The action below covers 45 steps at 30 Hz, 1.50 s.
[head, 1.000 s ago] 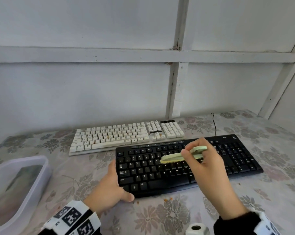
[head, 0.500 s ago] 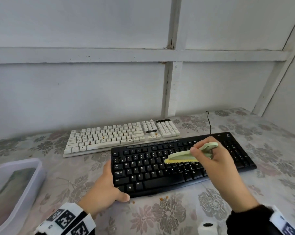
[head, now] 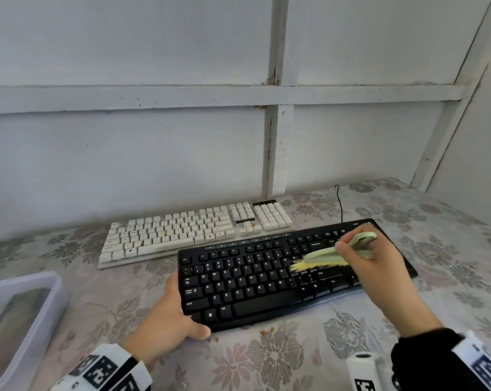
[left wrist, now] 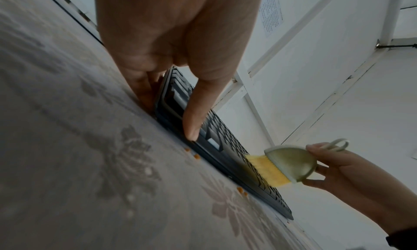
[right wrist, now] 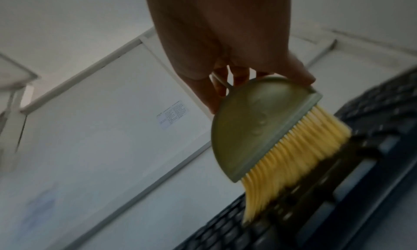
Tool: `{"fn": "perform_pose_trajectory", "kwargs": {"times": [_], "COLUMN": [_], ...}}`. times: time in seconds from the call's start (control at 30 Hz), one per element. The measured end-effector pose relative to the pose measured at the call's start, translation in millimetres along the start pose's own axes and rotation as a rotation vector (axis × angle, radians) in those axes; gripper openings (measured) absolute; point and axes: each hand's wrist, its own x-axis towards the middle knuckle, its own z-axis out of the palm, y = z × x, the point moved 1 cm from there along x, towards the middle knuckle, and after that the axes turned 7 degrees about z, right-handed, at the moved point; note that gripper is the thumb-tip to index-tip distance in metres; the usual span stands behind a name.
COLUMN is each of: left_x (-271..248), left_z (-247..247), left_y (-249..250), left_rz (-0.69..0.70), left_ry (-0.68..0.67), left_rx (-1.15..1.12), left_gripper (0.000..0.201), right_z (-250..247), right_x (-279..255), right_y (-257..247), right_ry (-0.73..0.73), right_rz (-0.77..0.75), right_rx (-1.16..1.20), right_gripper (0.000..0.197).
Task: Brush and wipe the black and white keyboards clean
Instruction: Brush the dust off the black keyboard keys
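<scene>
At centre frame in the head view the black keyboard (head: 281, 275) was steadied at its lower-left corner by the left hand (head: 165, 323), its grip clasping the edge; the brush (head: 323, 256), pinched in the right hand (head: 379, 266), was best swept lightly, bristles flexing; crumbs (head: 266, 331) would thus be driven onto the table (head: 266, 362).

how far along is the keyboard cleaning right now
Early. Done: a few orange crumbs lie on the tablecloth by the black keyboard. In hand: the right hand sweeps the green brush over its right-hand keys while the left hand steadies its corner. Left: the white keyboard, still crumbed, and all wiping.
</scene>
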Motion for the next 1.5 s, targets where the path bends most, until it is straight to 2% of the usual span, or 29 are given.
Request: {"fn": "perform_pose_trajectory", "kwargs": {"times": [0.1, 0.17, 0.23, 0.3, 0.4, 0.53, 0.6, 0.67, 0.73, 0.8, 0.83, 0.97, 1.07, 1.2, 1.27, 1.43, 1.5], "left_x": [0, 1, 2, 2, 3, 2, 1, 1, 1, 2, 2, 6, 8, 7, 7, 6, 5], "left_z": [0, 0, -1, -1, -1, 0, 1, 1, 1, 1, 0, -1, -1, 0, 0, 1, 2], "left_y": [0, -2, -4, -5, -5, -4, -2, -2, -2, -2, -2, -7, -7, -7, -7, -5, -4], "left_rz": [-0.008, -0.010, -0.019, -0.022, -0.023, -0.020, -0.020, -0.021, -0.019, -0.014, -0.015, -0.021, -0.019, -0.020, -0.016, -0.018, -0.013], "left_ry": [-0.002, 0.000, -0.001, -0.004, 0.004, 0.015, 0.016, 0.017, 0.017, 0.019, 0.019, 0.019, 0.022, 0.018, 0.023, 0.031, 0.032], "left_rx": [0.010, 0.012, 0.021, 0.023, 0.021, 0.025, 0.016, 0.013, 0.011, 0.011, 0.008, -0.012, -0.013, -0.030, -0.026, -0.009, -0.005], "left_gripper": [0.120, 0.121, 0.124, 0.126, 0.123, 0.120, 0.119, 0.119, 0.118, 0.116, 0.116, 0.122, 0.123, 0.123, 0.122, 0.118, 0.118], "right_z": [-18, -27, -30, -28, -25, -39, -45, -45, -41, -41, -42, -61, -73, -74, -75, -86, -84], "right_x": [9, 12, 13, 13, 16, 28, 32, 31, 28, 28, 30, 46, 52, 52, 53, 63, 65], "right_y": [1, -2, -4, -6, 4, 15, 16, 14, 14, 18, 20, 30, 32, 39, 44, 51, 52], "right_ry": [0.157, 0.209, 0.192, 0.112, 0.021, 0.143, 0.177, 0.099, -0.044, -0.134, -0.138, 0.068, 0.186, 0.048, 0.015, 0.200, 0.191], "right_rz": [-0.010, 0.007, 0.033, 0.070, 0.105, 0.086, 0.056, 0.037, 0.043, 0.038, 0.026, -0.010, -0.042, 0.047, 0.066, 0.027, 0.025], "right_rx": [-0.100, -0.023, 0.104, 0.195, 0.123, -0.055, -0.048, 0.077, 0.184, 0.170, 0.137, -0.127, -0.145, 0.169, 0.137, -0.042, 0.011], "right_gripper": [0.008, 0.008, 0.012, 0.010, 0.011, 0.011, 0.010, 0.009, 0.014, 0.030, 0.032, 0.010, 0.009, 0.013, 0.013, 0.010, 0.009]}}
